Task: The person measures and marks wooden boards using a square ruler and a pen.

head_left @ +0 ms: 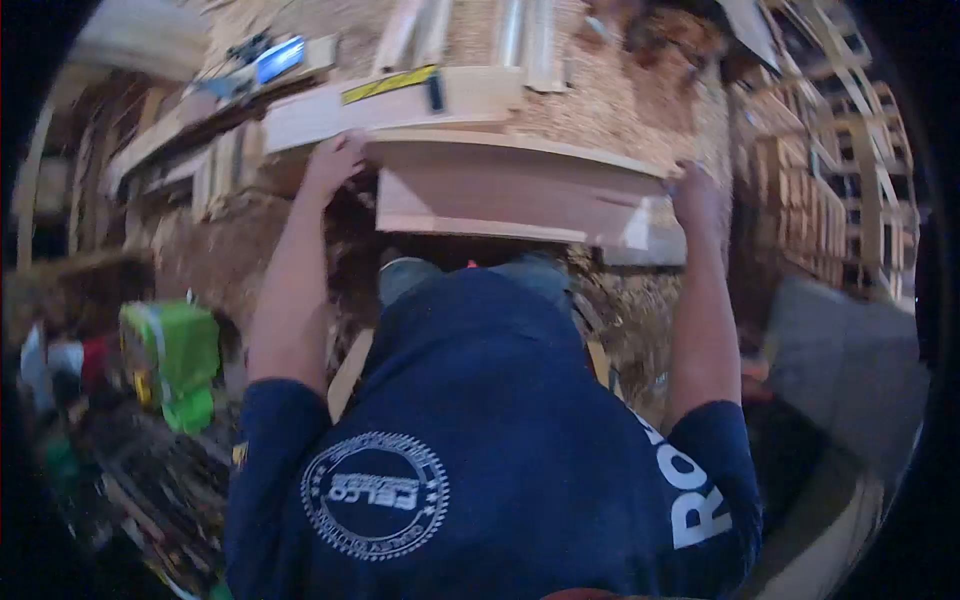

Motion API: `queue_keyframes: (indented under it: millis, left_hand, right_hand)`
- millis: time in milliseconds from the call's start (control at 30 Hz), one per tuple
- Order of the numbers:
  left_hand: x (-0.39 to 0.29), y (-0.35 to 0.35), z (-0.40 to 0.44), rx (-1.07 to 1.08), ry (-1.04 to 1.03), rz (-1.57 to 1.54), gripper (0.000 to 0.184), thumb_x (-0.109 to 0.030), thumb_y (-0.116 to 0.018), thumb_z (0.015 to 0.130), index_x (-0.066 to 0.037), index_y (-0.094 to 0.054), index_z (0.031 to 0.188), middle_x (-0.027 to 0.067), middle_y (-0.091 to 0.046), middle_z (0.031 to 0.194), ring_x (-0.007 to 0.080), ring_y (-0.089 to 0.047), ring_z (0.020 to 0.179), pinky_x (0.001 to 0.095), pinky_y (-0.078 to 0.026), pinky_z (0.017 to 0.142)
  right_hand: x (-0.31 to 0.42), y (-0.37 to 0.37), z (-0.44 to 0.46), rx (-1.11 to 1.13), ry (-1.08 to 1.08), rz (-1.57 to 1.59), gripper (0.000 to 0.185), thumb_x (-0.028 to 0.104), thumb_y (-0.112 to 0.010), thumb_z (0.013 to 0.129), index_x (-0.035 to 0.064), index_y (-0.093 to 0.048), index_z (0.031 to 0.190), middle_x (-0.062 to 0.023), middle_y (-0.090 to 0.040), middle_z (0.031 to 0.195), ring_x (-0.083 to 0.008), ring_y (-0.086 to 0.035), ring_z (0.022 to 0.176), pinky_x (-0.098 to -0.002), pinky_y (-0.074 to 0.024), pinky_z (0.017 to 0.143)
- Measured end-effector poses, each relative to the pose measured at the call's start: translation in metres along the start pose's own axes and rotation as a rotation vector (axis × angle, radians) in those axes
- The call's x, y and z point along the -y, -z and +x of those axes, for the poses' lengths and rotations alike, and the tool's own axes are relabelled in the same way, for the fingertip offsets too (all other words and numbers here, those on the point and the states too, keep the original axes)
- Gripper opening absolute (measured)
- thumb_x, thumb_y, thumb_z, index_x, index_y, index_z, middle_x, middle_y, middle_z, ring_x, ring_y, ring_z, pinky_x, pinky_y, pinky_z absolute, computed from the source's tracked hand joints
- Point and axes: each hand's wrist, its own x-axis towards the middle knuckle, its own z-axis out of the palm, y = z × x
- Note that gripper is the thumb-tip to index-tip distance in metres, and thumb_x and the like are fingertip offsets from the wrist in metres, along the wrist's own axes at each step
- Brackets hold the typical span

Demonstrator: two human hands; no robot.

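A long pale wooden board (pixel 520 190) stands on its edge in front of my body, its broad face towards me. My left hand (pixel 340 165) is closed at the board's upper left corner. At the other end my right hand (pixel 692 195) is wrapped round the right corner, its fingers partly hidden and a little blurred. Just behind the board lies another flat plank (pixel 300 118), close to my left hand. A try square with a yellow blade (pixel 390 85) and a dark stock rests on that plank.
Wood shavings (pixel 600 115) cover the surface behind the board, with several timber strips (pixel 545 45) on it. A lit phone (pixel 280 60) lies at the back left. A green bag-like object (pixel 175 350) is low on the left. Stacked wooden frames (pixel 800 200) stand at right.
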Motion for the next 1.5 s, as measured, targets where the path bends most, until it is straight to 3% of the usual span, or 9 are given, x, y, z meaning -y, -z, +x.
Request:
queue_keyframes:
  millis: [133, 233, 833, 967, 1033, 1100, 1167, 1200, 1500]
  left_hand:
    - [0.001, 0.001, 0.006, 0.006, 0.057, 0.005, 0.055, -0.041, -0.062, 0.102, -0.007, -0.054, 0.145, 0.0100, -0.060, 0.137, 0.0251, -0.062, 0.122, 0.0373, -0.052, 0.100]
    - [0.006, 0.005, 0.008, -0.024, 0.052, -0.001, 0.052, -0.042, -0.060, 0.103, -0.008, -0.057, 0.143, 0.0062, -0.064, 0.127, 0.0203, -0.064, 0.114, 0.0319, -0.054, 0.089]
    - [0.016, 0.002, 0.001, -0.046, 0.060, 0.014, 0.065, -0.048, -0.057, 0.103, -0.006, -0.045, 0.152, 0.0096, -0.055, 0.141, 0.0246, -0.058, 0.128, 0.0394, -0.051, 0.099]
    - [0.003, 0.001, -0.002, -0.031, 0.094, 0.091, 0.052, -0.043, -0.059, 0.103, -0.011, -0.057, 0.144, 0.0031, -0.062, 0.128, 0.0174, -0.062, 0.112, 0.0353, -0.053, 0.096]
    - [0.003, 0.004, 0.001, -0.063, -0.021, 0.229, 0.043, -0.040, -0.070, 0.097, -0.010, -0.072, 0.127, 0.0030, -0.070, 0.104, 0.0146, -0.064, 0.090, 0.0303, -0.057, 0.078]
    - [0.004, 0.008, 0.010, -0.083, -0.104, 0.400, 0.045, -0.049, -0.068, 0.096, -0.012, -0.075, 0.121, 0.0025, -0.073, 0.097, 0.0094, -0.063, 0.080, 0.0296, -0.056, 0.073]
    - [-0.012, 0.010, 0.008, -0.021, -0.109, 0.486, 0.046, -0.053, -0.071, 0.092, -0.014, -0.078, 0.115, 0.0045, -0.073, 0.083, 0.0147, -0.064, 0.069, 0.0309, -0.055, 0.071]
    - [-0.026, 0.006, 0.000, -0.044, -0.090, 0.520, 0.045, -0.052, -0.074, 0.090, -0.014, -0.079, 0.112, 0.0043, -0.073, 0.083, 0.0147, -0.065, 0.070, 0.0306, -0.055, 0.070]
    - [-0.061, 0.024, 0.010, 0.242, -0.087, 0.645, 0.043, -0.045, -0.078, 0.088, -0.011, -0.079, 0.113, 0.0044, -0.075, 0.090, 0.0129, -0.063, 0.075, 0.0310, -0.053, 0.071]
  right_hand:
    - [-0.054, -0.031, -0.008, -0.029, -0.100, 0.519, 0.038, 0.017, -0.069, 0.093, 0.0089, -0.064, 0.130, -0.0213, -0.068, 0.122, -0.0386, -0.065, 0.116, -0.0446, -0.0519, 0.096]
    - [-0.055, -0.035, -0.005, -0.098, -0.021, 0.544, 0.035, 0.017, -0.068, 0.093, 0.0080, -0.066, 0.127, -0.0210, -0.070, 0.117, -0.0381, -0.068, 0.109, -0.0434, -0.0533, 0.093]
    - [-0.060, -0.042, 0.004, -0.157, -0.025, 0.584, 0.028, 0.019, -0.070, 0.093, 0.0036, -0.069, 0.115, -0.0218, -0.071, 0.108, -0.0398, -0.068, 0.103, -0.0441, -0.0534, 0.090]
    - [-0.076, -0.059, 0.001, -0.173, 0.014, 0.576, 0.040, 0.015, -0.067, 0.092, 0.0087, -0.063, 0.132, -0.0219, -0.068, 0.121, -0.0396, -0.064, 0.115, -0.0449, -0.0498, 0.099]
    - [-0.087, -0.081, -0.002, -0.560, 0.128, 0.300, 0.048, -0.009, -0.057, 0.084, 0.0030, -0.060, 0.130, -0.0152, -0.067, 0.125, -0.0296, -0.066, 0.114, -0.0384, -0.0522, 0.095]
    - [-0.101, -0.123, -0.024, -0.489, -0.124, 0.558, 0.029, 0.011, -0.059, 0.100, 0.0030, -0.060, 0.128, -0.0048, -0.065, 0.111, -0.0167, -0.062, 0.094, -0.0285, -0.0517, 0.079]
    - [-0.094, -0.160, -0.060, -0.451, -0.149, 0.557, 0.040, 0.034, -0.053, 0.107, 0.0003, -0.060, 0.127, -0.0107, -0.067, 0.099, -0.0183, -0.061, 0.085, -0.0304, -0.0509, 0.073]
    - [-0.076, -0.164, -0.084, -0.222, -0.360, 0.577, 0.045, 0.039, -0.051, 0.107, -0.0006, -0.061, 0.126, -0.0138, -0.068, 0.095, -0.0197, -0.062, 0.082, -0.0320, -0.0511, 0.072]
    - [0.195, -0.187, -0.174, 0.274, -0.079, 0.878, 0.030, 0.025, -0.066, 0.097, 0.0013, -0.069, 0.115, -0.0167, -0.073, 0.101, -0.0221, -0.069, 0.093, -0.0346, -0.0536, 0.086]
